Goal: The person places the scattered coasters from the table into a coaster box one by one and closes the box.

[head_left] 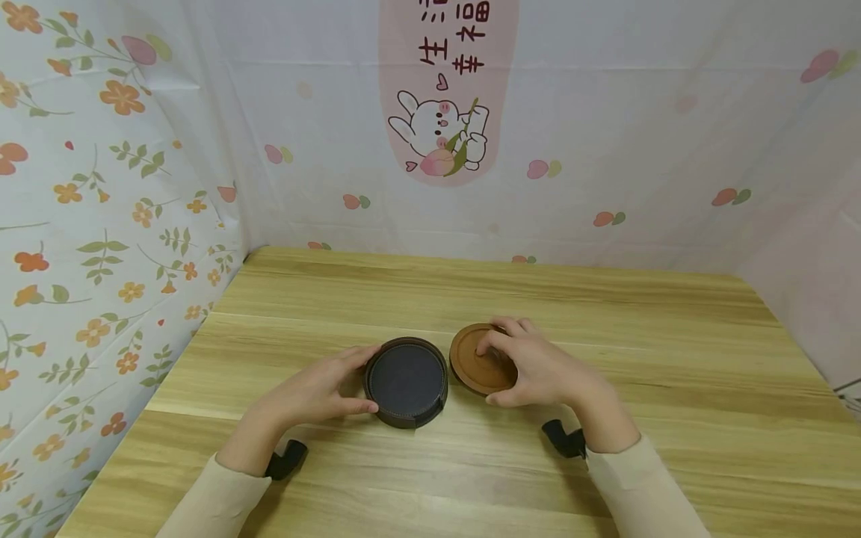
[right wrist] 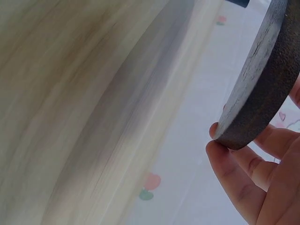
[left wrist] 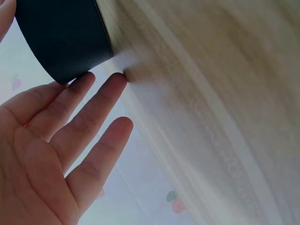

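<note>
A round black coaster holder (head_left: pixel 409 382) stands on the table, with a dark stitched disc inside its raised rim and a gap in its near right wall. My left hand (head_left: pixel 323 385) touches its left side, thumb near and forefinger far. In the left wrist view the fingers of that hand (left wrist: pixel 61 136) are spread and nearly straight beside the holder's wall (left wrist: pixel 65 35). To the right, my right hand (head_left: pixel 541 366) grips a thick round brown coaster (head_left: pixel 474 359) by its edges. The right wrist view shows the coaster's rim (right wrist: pixel 267 93) raised off the table, with fingertips at its edge.
The wood-grain table (head_left: pixel 430 486) reaches back to a white printed cloth (head_left: pixel 323 112). A flowered cloth (head_left: pixel 101 224) hangs along the left side. Black camera mounts (head_left: pixel 288 459) sit under both wrists.
</note>
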Action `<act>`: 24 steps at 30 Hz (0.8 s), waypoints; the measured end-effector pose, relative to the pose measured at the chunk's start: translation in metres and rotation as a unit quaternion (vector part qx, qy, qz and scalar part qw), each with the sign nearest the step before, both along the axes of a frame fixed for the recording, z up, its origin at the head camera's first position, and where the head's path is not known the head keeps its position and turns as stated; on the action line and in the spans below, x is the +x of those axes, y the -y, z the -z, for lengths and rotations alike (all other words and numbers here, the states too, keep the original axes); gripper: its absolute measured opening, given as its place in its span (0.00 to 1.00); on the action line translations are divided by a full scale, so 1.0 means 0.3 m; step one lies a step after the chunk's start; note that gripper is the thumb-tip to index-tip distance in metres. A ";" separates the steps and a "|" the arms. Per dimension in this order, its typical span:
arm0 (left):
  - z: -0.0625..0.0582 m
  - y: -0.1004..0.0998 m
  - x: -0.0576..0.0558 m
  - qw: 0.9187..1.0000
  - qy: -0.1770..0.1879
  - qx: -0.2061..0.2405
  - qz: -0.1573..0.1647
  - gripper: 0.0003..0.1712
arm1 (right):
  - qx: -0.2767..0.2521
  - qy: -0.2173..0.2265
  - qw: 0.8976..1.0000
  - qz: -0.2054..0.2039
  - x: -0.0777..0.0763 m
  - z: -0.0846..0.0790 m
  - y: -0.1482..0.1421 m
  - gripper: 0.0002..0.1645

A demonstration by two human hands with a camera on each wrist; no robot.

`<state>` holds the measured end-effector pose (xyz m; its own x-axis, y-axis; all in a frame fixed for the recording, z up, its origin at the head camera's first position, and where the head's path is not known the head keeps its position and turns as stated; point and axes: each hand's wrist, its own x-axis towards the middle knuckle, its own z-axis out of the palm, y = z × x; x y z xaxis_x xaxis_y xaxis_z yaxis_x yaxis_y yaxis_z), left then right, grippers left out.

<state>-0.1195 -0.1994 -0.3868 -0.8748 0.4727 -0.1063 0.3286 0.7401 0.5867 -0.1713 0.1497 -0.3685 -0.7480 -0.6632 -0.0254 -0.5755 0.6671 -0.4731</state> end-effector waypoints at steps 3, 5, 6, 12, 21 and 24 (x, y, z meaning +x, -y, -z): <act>0.001 0.001 -0.001 1.000 0.000 0.000 0.001 0.53 | -0.003 0.001 1.000 -0.010 0.003 -0.005 0.020 0.31; 0.002 0.002 -0.001 1.000 0.000 0.000 0.001 0.53 | -0.005 0.004 1.000 -0.015 0.006 -0.007 0.034 0.32; 0.002 0.002 -0.002 1.000 0.000 0.000 0.001 0.53 | -0.006 0.005 1.000 -0.017 0.008 -0.007 0.040 0.32; 0.005 0.006 -0.003 1.000 -0.002 -0.004 0.002 0.53 | 0.000 0.005 1.000 -0.028 0.015 -0.003 0.076 0.32; 0.006 0.004 -0.005 1.000 -0.008 -0.003 0.005 0.53 | -0.005 -0.005 0.999 -0.045 0.018 -0.002 0.120 0.33; 0.007 0.002 -0.005 1.000 -0.006 -0.005 0.005 0.53 | -0.005 -0.003 0.999 -0.054 0.019 -0.003 0.138 0.33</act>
<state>-0.1210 -0.2001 -0.3888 -0.8710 0.4808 -0.1006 0.3433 0.7423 0.5755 -0.1657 0.1083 -0.3676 -0.6715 -0.7409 -0.0152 -0.6468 0.5960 -0.4759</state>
